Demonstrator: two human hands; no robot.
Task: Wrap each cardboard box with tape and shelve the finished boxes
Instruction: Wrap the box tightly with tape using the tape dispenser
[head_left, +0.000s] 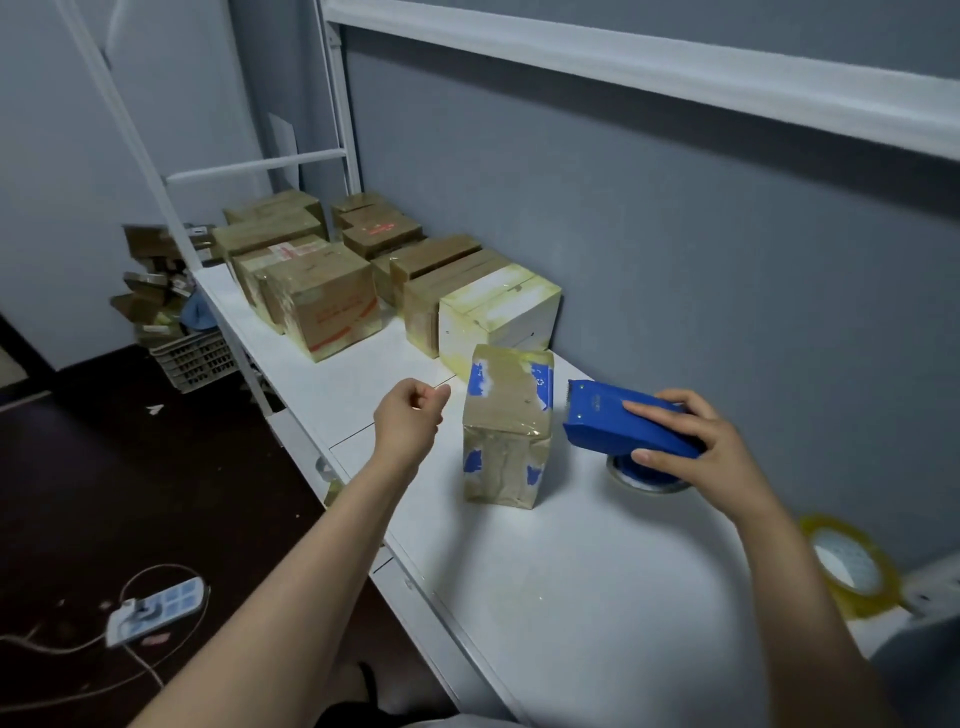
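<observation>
Table (571, 571): white, set against grey wall (675, 234); dark floor (156, 493) at 8 o'clock.
Box (506, 426): stood upright at centre.
Left hand (410, 415): fingers curled, empty.
Right hand (691, 447): fingers gripped tape dispenser (618, 423) at 3 o'clock.

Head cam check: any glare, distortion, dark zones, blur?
Head view: wide-angle slants the white metal post and bows the white shelf surface; head view: bright pool around the tape-wrapped blue cardboard box, sheen on its tape; head view: dark floor left; blue plastic tape dispenser sharp.

Tape roll (647, 480) mostly beneath blue dispenser (613, 421)
</observation>
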